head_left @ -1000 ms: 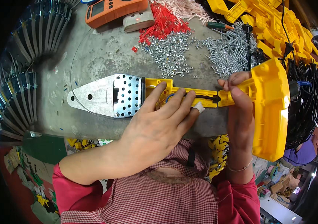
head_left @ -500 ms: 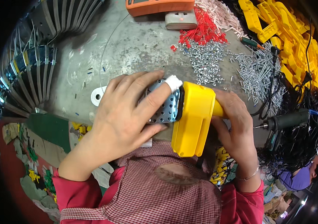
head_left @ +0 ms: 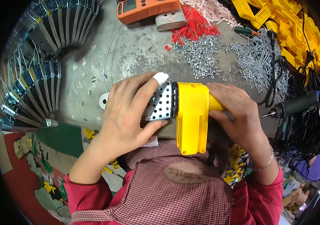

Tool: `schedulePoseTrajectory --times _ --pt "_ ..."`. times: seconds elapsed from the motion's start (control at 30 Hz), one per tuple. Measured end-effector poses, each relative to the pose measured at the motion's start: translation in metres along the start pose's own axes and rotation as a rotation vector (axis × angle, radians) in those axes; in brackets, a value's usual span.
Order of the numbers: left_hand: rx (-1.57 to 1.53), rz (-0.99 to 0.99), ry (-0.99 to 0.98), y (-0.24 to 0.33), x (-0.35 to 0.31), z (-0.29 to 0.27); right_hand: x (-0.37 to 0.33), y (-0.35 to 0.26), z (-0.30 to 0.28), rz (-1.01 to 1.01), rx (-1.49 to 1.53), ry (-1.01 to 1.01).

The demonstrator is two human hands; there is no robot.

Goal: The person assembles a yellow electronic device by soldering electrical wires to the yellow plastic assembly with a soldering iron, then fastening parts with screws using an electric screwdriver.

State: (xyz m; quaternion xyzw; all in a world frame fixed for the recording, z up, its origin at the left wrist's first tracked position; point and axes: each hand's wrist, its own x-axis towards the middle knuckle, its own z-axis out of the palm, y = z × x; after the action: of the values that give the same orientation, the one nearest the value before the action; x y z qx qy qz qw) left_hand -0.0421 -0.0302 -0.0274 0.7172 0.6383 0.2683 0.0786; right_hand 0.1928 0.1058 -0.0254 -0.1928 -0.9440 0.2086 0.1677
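Observation:
My left hand is closed around a shiny perforated metal cover, its thumb along the near edge and white tape on one fingertip. The cover's right end has a dark rim and meets a yellow plastic housing; whether the two are fastened together I cannot tell. My right hand grips the short yellow stub on the housing's right side, with fingers above and thumb below. Both parts are held level over the table's near edge, in front of my checked apron. The palm side of each hand is hidden.
Loose nuts, red-wired parts and screws lie on the grey table. An orange multimeter sits at the back. Yellow housings and an electric screwdriver are right; curved rows of metal-cased parts stand left.
The metal cover and yellow housing have turned slightly, and the cover now shows more of its holes. Both hands keep their grip. The whole view has shifted a little.

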Motion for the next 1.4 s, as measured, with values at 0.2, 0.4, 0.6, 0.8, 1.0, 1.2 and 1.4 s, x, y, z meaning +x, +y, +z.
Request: schedulePoseTrajectory --times 0.2,0.4,0.6,0.8,1.0,1.2,1.4 --pt "0.078 0.071 -0.052 0.007 0.005 -0.010 -0.003 -0.006 0.001 0.032 -0.018 0.064" --pt "0.253 0.410 -0.224 0.034 0.011 0.017 -0.004 -0.001 -0.010 0.036 0.068 0.034" --pt "0.223 0.393 -0.157 0.034 0.009 0.024 0.010 0.049 -0.007 -0.253 -0.085 0.027" --pt "0.187 0.393 -0.146 0.033 0.008 0.027 0.031 0.008 -0.010 0.242 -0.267 -0.408" --pt "0.225 0.399 -0.213 0.040 0.017 0.016 0.028 0.011 0.000 0.121 -0.321 -0.282" --pt "0.237 0.406 -0.290 0.042 0.022 0.014 0.011 0.014 0.005 0.061 -0.333 -0.061" --pt "0.210 0.376 -0.314 0.046 0.025 0.012 -0.003 0.019 0.014 0.157 -0.195 0.110"
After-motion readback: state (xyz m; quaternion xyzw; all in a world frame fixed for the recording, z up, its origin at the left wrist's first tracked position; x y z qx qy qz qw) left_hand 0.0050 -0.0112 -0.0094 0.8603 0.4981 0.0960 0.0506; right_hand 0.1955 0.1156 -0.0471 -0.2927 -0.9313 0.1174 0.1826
